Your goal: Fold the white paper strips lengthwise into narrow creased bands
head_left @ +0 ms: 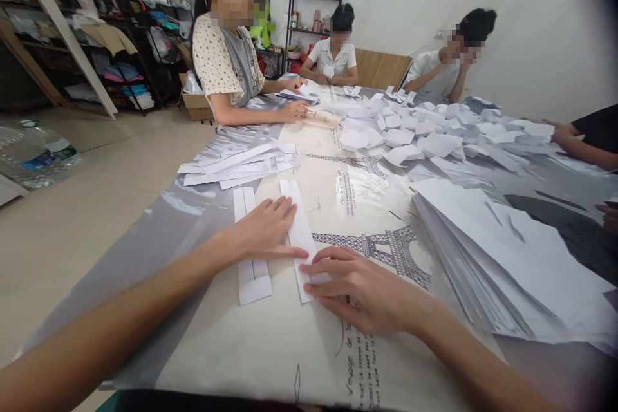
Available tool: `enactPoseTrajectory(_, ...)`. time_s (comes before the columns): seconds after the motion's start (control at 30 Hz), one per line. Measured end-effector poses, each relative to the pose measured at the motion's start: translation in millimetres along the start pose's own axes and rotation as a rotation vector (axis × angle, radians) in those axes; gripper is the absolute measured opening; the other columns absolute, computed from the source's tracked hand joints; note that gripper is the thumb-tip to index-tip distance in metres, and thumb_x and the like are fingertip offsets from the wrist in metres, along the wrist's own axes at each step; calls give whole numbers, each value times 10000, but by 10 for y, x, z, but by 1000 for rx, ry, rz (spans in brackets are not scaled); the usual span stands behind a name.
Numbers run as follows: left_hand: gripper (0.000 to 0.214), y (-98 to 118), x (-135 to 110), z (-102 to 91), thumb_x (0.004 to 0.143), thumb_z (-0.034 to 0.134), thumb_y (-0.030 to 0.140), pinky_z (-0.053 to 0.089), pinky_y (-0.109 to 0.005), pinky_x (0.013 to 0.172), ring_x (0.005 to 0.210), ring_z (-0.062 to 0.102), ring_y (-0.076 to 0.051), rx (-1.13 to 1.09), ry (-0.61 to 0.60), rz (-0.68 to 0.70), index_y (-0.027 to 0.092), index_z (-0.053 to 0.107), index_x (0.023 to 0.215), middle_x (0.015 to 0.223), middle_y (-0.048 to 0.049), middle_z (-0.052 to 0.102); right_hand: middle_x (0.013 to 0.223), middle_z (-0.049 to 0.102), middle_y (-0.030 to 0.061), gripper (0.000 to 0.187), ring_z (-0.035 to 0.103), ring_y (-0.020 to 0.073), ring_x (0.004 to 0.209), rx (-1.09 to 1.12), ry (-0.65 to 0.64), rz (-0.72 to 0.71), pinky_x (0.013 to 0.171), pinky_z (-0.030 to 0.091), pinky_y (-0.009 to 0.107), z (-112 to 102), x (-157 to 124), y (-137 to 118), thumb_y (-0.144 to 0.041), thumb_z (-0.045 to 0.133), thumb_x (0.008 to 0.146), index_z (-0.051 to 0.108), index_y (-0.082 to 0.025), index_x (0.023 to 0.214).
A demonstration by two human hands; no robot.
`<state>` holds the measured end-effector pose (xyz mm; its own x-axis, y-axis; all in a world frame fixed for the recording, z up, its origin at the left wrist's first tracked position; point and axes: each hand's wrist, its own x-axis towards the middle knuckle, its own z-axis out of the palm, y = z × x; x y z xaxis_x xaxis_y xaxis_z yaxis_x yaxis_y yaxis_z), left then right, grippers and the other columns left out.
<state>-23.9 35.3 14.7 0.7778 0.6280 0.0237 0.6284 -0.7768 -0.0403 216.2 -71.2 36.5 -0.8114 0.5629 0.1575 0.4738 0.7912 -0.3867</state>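
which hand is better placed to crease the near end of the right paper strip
Likely right: fingertips of the right hand rest on the near end of the long white folded paper strip, while the left hand lies flat farther up it.

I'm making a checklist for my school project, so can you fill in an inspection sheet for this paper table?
Surface: table cover printed with Eiffel Towers.
Job's things: two folded paper strips, the left strip and the right strip, lie side by side.
Clutter: pile of strips, stack of white sheets, heap of folded pieces.
Hands: left hand flat across the left strip, fingertips on the right strip; right hand pressing the right strip's near end.
Cables: nothing seen.
Surroundings: three seated people at the far side, another person's arm at the right, shelves, water bottle on the floor.
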Motion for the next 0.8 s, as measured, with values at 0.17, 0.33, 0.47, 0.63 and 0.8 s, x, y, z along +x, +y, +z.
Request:
enactPoseTrajectory(0.17,1024,10,-23,43,875,271,899,319,-496,1123,1412,410,-423,-68,14,-17,79,423,1468,1517,-258,457,1223,761,6,259,644,180,1154,72,-28,3,1048,515,427,-57,-34,-20,-98,636,920,768,-248,1084)
enactPoseTrajectory(0.33,1147,32,-51,29,846,273,923,213,-556,1200,1528,222,-437,-118,-94,-52,29,284,1564,1638,-294,249,1251,755,29,318,649,188,1204,215,-59,-29,1072,510,452,-110,-44,32,-62,585,904,770,-223,1105)
enactPoseTrajectory(0.47,1266,40,-60,29,793,288,966,133,-566,1235,1562,86,-433,-165,-167,-79,-10,197,1594,1668,-296,90,1181,783,34,286,670,186,1183,325,-48,-28,1086,494,464,-88,-41,89,-76,570,934,763,-198,1106)
enactPoseTrajectory(0.63,1151,30,-59,123,840,275,928,163,-561,1222,1559,133,-418,-160,-96,-76,60,233,1595,1670,-265,173,1129,798,37,231,695,163,1095,346,-25,-27,1063,506,443,-44,-27,110,-124,555,989,767,-190,1054)
enactPoseTrajectory(0.8,886,1,-23,173,961,257,801,250,-524,1172,1485,317,-393,-120,34,-75,102,406,1485,1579,-226,400,1122,799,31,225,675,175,1127,311,-36,5,1025,526,445,-38,-36,90,-133,574,987,768,-210,1071)
